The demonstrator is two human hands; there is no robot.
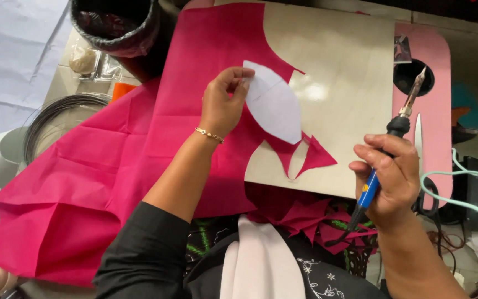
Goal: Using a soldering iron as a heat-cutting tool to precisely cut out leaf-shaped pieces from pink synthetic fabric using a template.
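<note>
Pinching the white leaf-shaped template by its upper tip, the left hand holds it on the pink fabric over the board. Its long axis slants down-right, toward the right hand, which grips a soldering iron, tip up.

You look down on a cluttered desk, pale board glaring with overhead light, pink tray at its far edge, black bucket at top, wire coil beside it, white sheet to your left, mint cable at right.
</note>
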